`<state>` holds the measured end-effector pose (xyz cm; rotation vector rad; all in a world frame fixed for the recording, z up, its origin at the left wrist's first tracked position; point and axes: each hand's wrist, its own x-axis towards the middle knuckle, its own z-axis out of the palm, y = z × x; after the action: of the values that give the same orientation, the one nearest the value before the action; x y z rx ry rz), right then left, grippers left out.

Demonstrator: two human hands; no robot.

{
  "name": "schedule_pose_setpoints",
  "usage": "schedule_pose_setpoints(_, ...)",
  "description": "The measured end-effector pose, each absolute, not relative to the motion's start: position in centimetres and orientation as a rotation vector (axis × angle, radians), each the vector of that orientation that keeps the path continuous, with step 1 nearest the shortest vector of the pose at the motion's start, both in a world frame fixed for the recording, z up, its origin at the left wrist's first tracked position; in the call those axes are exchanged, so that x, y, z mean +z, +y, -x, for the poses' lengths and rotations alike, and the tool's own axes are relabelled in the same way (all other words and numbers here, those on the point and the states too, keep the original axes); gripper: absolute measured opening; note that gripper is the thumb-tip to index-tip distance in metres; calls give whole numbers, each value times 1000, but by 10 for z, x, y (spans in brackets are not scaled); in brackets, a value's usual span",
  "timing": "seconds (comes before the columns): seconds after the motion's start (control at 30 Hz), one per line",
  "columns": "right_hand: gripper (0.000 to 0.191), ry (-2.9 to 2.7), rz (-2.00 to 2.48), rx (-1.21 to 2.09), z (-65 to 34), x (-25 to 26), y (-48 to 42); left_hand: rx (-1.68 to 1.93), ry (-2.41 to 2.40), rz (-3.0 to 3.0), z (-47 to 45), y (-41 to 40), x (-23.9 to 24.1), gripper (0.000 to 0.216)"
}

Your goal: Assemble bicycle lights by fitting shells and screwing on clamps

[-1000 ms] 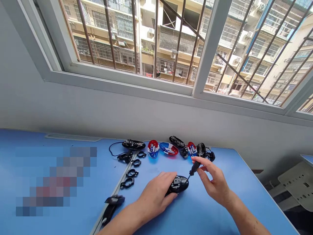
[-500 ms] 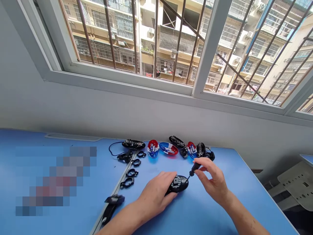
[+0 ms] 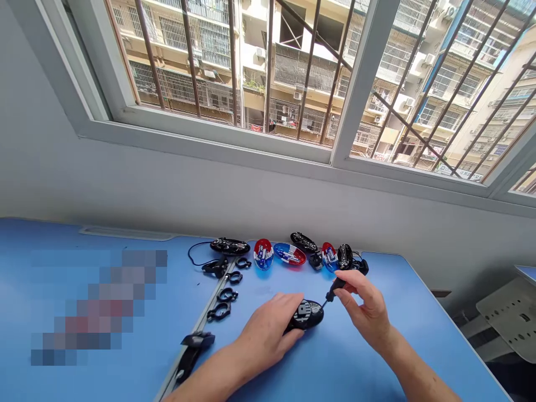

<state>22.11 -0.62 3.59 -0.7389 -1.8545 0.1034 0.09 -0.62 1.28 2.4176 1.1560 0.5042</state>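
Observation:
On the blue table, my left hand (image 3: 271, 325) is closed around a glossy black oval housing (image 3: 310, 314) with a white printed emblem on top. Its left part is hidden under my fingers. My right hand (image 3: 367, 307) pinches the black handle of a small screwdriver (image 3: 334, 290) between thumb and fingers. The screwdriver slants down to the left, its thin shaft meeting the housing's right end. Whether a screw sits under the tip is too small to make out.
Behind my hands lie red-and-blue oval shells (image 3: 288, 254), black oval shells (image 3: 229, 246) and a cabled black part (image 3: 215, 268). Several black ring clamps (image 3: 219, 311) line the table seam, with a black bracket (image 3: 193, 352) nearer me. A barred window rises beyond the wall.

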Motion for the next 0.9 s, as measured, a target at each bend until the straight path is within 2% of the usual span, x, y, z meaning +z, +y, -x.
schedule_pose_setpoints(0.37, 43, -1956, 748, 246, -225, 39, -12, 501, 1148, -2415, 0, -6, 10, 36)
schedule_pose_setpoints(0.7, 23, -1810, 831, -36, -217, 33, -9, 522, 1144, -2409, -1, -6, 12, 37)
schedule_pose_setpoints(0.9, 36, -1920, 723, -39, -216, 40, -10, 540, 1145, -2417, 0, -7, 10, 33)
